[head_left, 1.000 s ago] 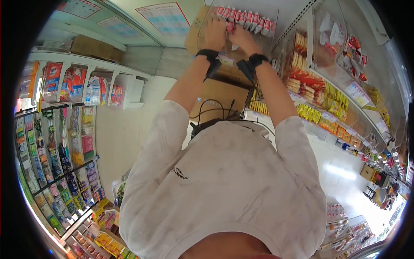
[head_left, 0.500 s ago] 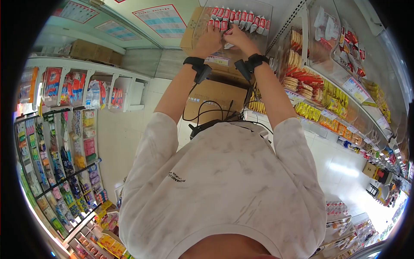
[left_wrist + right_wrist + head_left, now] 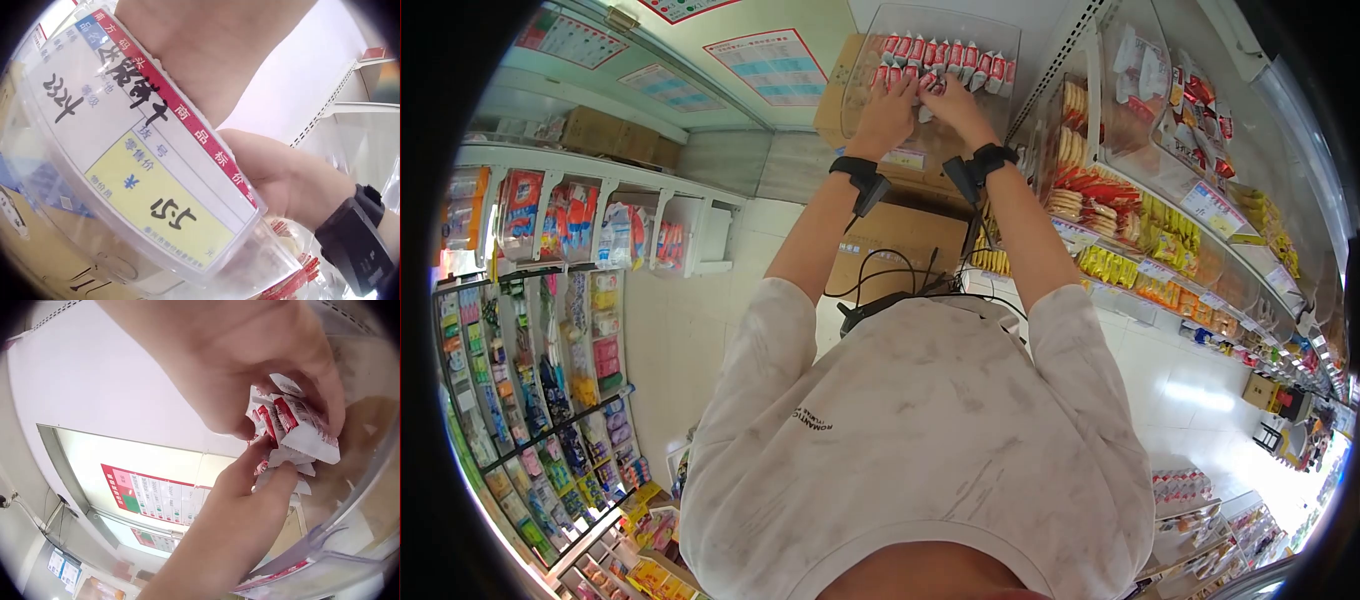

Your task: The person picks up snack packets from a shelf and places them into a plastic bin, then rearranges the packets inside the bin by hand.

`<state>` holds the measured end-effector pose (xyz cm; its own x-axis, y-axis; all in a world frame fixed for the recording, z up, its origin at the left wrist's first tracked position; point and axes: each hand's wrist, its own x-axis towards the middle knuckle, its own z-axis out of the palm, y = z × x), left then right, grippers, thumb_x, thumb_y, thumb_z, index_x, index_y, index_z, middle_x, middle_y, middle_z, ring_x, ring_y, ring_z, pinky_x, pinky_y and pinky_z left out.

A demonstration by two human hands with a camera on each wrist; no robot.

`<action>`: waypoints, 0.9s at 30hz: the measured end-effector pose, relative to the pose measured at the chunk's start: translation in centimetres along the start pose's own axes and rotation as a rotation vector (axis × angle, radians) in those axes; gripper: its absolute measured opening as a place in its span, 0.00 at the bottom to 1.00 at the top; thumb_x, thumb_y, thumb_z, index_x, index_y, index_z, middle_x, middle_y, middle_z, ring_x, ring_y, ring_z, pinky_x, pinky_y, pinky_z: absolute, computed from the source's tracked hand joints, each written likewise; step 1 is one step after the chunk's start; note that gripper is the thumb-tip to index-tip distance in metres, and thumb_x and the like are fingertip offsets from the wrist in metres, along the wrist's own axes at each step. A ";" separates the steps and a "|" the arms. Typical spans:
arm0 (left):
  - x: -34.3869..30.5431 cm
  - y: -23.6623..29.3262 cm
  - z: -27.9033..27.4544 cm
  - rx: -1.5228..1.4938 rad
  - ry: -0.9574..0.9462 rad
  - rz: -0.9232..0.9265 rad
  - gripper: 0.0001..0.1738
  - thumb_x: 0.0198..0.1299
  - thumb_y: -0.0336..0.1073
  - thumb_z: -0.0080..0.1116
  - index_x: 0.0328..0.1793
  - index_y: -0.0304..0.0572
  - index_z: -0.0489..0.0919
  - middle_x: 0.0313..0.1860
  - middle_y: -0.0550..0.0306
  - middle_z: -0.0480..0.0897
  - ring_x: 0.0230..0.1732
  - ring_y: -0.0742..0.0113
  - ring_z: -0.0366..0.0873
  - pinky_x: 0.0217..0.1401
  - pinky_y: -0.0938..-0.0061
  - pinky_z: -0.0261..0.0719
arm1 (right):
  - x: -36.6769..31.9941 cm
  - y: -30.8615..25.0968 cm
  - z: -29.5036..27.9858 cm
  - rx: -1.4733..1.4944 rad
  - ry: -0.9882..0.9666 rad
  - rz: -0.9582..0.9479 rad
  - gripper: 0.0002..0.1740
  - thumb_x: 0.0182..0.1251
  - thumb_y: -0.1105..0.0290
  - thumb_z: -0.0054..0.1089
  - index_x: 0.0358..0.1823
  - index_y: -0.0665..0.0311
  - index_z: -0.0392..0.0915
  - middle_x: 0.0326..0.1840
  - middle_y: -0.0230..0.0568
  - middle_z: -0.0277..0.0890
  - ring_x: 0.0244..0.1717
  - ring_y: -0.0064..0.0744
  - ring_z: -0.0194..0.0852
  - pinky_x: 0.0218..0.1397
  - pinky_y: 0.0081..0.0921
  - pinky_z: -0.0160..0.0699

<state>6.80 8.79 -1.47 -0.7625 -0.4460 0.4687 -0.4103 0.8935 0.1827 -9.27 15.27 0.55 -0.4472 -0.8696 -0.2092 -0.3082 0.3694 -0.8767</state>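
In the head view, red-and-white wrapped snack packets [image 3: 945, 52] stand in a row in a clear plastic bin [image 3: 1010, 30], with a shorter row in front. My left hand [image 3: 886, 120] reaches over the bin's front to the left part of the front row. In the right wrist view its thumb and forefinger pinch the packets there. My right hand [image 3: 960, 110], beside it, grips a snack packet [image 3: 306, 434] between thumb and fingers. A price tag [image 3: 144, 144] on the bin's front hides my left fingers in the left wrist view.
Cardboard boxes [image 3: 900, 245] stand beneath the bin. To the right, shelves carry bagged snacks [image 3: 1160, 235] and stacked round biscuits [image 3: 1075, 125]. A red-bordered notice [image 3: 772, 65] hangs on the wall at the left. Black cables [image 3: 890, 275] loop at the waist.
The front row of packets has grown from the left end rightward. My left hand has shifted left, then slightly back right. The right hand stays close beside it, now with a packet in its fingers.
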 end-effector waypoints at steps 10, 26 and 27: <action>-0.1 0.7 0.1 0.006 0.036 -0.095 0.28 0.59 0.30 0.56 0.69 0.34 0.74 0.68 0.44 0.78 0.69 0.44 0.72 0.79 0.50 0.62 | 0.9 1.1 1.3 0.058 0.084 -0.019 0.36 0.63 0.51 0.69 0.67 0.65 0.72 0.52 0.57 0.85 0.49 0.50 0.89 0.46 0.39 0.92; -0.4 2.1 -1.4 -0.012 -0.072 -0.165 0.35 0.60 0.32 0.60 0.76 0.50 0.71 0.74 0.58 0.73 0.73 0.36 0.67 0.74 0.44 0.70 | 2.6 1.2 0.0 -0.006 0.055 0.018 0.28 0.63 0.62 0.65 0.59 0.76 0.72 0.49 0.56 0.81 0.53 0.43 0.83 0.54 0.38 0.82; -0.4 2.2 -1.1 0.034 -0.083 -0.185 0.35 0.59 0.33 0.61 0.76 0.51 0.71 0.75 0.58 0.72 0.75 0.35 0.65 0.74 0.44 0.70 | 2.3 1.1 -0.4 -0.089 -0.015 0.015 0.27 0.65 0.65 0.62 0.60 0.76 0.72 0.53 0.52 0.80 0.53 0.37 0.82 0.53 0.35 0.83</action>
<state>6.75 11.01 -0.35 -0.7105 -0.6069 0.3563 -0.5632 0.7939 0.2292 -11.01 13.82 -0.75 -0.4403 -0.8682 -0.2289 -0.3756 0.4097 -0.8313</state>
